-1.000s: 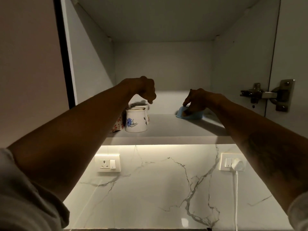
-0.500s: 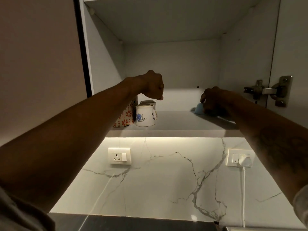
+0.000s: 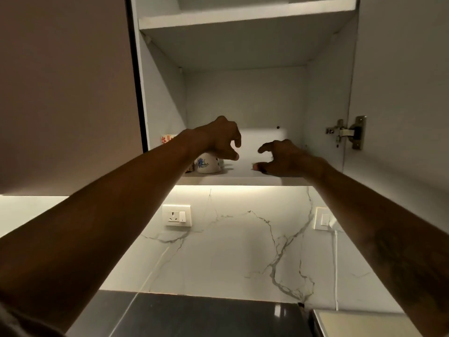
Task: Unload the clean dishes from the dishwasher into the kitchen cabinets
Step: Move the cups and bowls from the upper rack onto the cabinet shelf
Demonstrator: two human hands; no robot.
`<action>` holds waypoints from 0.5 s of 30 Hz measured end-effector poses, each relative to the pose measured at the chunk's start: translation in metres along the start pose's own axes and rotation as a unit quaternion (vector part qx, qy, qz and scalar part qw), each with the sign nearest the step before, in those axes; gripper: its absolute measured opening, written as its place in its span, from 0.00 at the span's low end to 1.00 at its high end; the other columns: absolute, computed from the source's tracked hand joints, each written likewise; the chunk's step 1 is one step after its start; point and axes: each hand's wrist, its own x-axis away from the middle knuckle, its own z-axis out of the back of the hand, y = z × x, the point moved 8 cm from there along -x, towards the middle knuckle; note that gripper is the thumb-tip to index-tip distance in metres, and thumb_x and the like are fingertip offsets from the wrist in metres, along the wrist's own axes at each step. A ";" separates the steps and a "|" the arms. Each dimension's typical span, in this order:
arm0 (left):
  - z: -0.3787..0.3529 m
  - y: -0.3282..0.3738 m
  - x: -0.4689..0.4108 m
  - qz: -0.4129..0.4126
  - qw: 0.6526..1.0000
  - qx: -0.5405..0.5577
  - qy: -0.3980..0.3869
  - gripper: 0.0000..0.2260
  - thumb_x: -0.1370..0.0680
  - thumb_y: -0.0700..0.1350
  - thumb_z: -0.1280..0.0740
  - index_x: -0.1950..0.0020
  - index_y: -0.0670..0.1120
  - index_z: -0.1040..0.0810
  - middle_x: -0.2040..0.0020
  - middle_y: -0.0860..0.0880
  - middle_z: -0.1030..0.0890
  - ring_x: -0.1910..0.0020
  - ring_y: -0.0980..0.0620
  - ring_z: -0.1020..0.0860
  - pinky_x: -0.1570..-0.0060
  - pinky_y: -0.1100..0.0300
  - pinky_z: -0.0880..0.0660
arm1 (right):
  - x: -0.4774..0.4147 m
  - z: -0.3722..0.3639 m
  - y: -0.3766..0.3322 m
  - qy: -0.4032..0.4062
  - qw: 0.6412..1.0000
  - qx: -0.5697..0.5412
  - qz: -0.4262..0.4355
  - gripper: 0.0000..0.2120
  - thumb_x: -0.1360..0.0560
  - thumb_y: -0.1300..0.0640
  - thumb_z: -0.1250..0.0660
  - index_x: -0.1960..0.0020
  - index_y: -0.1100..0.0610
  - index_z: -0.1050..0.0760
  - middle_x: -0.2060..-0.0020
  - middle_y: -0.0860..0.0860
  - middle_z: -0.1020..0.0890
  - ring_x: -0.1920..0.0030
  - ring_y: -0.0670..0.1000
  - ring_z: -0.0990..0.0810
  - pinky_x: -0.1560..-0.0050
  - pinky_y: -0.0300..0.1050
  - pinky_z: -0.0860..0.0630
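Both my hands reach into the open upper cabinet above its lower shelf [image 3: 243,178]. My left hand [image 3: 220,139] hovers with curled, spread fingers just over a white cup with a blue flower [image 3: 206,164] that stands on the shelf's left side. An orange-patterned cup [image 3: 167,138] peeks out behind my left forearm. My right hand [image 3: 284,158] is open, fingertips near the shelf, holding nothing. The blue bowl seen earlier is hidden behind my right hand or out of sight.
The cabinet's upper shelf [image 3: 243,20] spans the top. A metal door hinge [image 3: 347,132] sits on the open door at right. Below are a marble backsplash with a wall socket [image 3: 176,215], a switch with a white cord [image 3: 324,218], and a dark countertop [image 3: 206,317].
My right hand has let go of the blue bowl and opened, moving left. My left hand has opened its fingers above the flowered cup. The view has dropped and pulled back.
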 end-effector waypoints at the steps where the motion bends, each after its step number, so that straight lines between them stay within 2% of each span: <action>1: 0.000 0.004 0.009 0.000 1.000 0.004 -0.001 0.21 0.24 0.58 0.27 0.34 0.50 0.20 0.39 0.46 0.21 0.33 0.45 0.30 0.34 0.47 0.29 | 0.012 0.001 -0.006 0.008 1.000 -0.009 0.003 0.32 0.26 0.35 0.31 0.28 0.51 0.28 0.34 0.54 0.22 0.33 0.56 0.26 0.34 0.50 0.28; 4: 0.005 0.018 0.040 -0.003 1.000 0.017 0.004 0.22 0.25 0.58 0.27 0.35 0.50 0.20 0.40 0.46 0.19 0.34 0.45 0.27 0.35 0.47 0.28 | 0.051 0.009 -0.016 0.028 0.999 -0.033 -0.001 0.30 0.25 0.35 0.33 0.29 0.51 0.27 0.34 0.54 0.21 0.32 0.56 0.26 0.34 0.50 0.28; 8: 0.009 0.031 0.096 0.008 0.998 0.060 0.012 0.21 0.25 0.56 0.26 0.35 0.51 0.20 0.40 0.47 0.19 0.34 0.46 0.27 0.33 0.48 0.29 | 0.111 0.014 -0.034 0.026 0.999 -0.042 -0.013 0.32 0.26 0.36 0.30 0.28 0.50 0.29 0.33 0.54 0.24 0.34 0.56 0.25 0.37 0.49 0.27; 11: 0.004 0.050 0.138 0.001 0.997 0.079 0.003 0.21 0.24 0.55 0.27 0.34 0.50 0.20 0.36 0.47 0.20 0.30 0.45 0.30 0.33 0.48 0.29 | 0.160 0.013 -0.051 0.025 0.999 -0.041 -0.009 0.32 0.27 0.41 0.27 0.27 0.50 0.31 0.30 0.52 0.25 0.31 0.55 0.27 0.33 0.50 0.29; 15: -0.003 0.075 0.192 0.001 0.995 0.097 -0.015 0.22 0.25 0.57 0.27 0.33 0.51 0.21 0.33 0.47 0.22 0.29 0.44 0.31 0.30 0.48 0.33 | 0.219 -0.003 -0.073 -0.018 1.000 -0.013 -0.005 0.33 0.29 0.42 0.25 0.27 0.48 0.31 0.28 0.52 0.27 0.28 0.56 0.30 0.31 0.53 0.30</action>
